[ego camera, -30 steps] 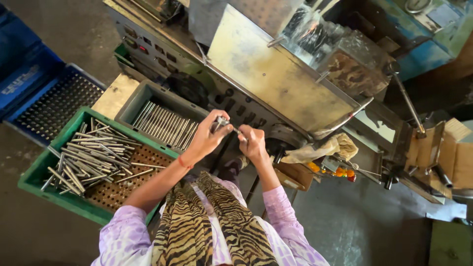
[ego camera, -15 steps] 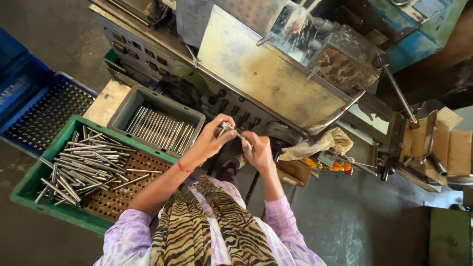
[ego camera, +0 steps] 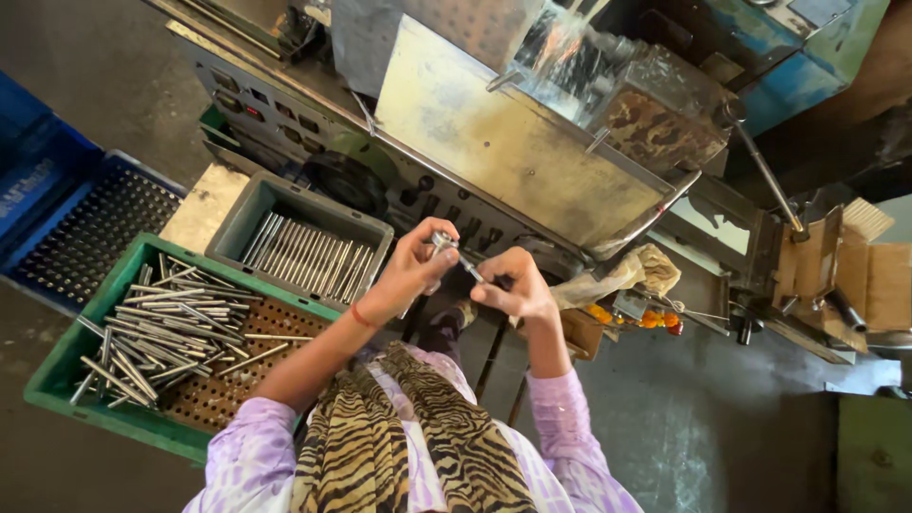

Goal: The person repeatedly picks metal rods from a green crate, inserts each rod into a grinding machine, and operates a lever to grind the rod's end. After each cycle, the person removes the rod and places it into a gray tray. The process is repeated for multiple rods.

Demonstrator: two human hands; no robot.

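My left hand [ego camera: 410,269] and my right hand [ego camera: 513,285] meet in front of me, both closed on one short metal rod [ego camera: 454,253] with a thicker end. The left fingers pinch its thick end, the right fingers hold the thin end. Below and to the left, a green crate [ego camera: 66,361] holds several loose metal rods [ego camera: 157,332] in a heap. Behind it a grey tray [ego camera: 228,223] holds several rods [ego camera: 304,256] laid side by side.
A large metal machine [ego camera: 503,142] with a worn sheet-metal guard stands just beyond my hands. A blue perforated crate [ego camera: 85,228] sits at the far left. Cardboard boxes [ego camera: 855,266] stand at the right, and a crumpled rag [ego camera: 627,271] lies on the machine ledge.
The view has shifted slightly. My hands stay together on the rod, turning it a little between the fingers.
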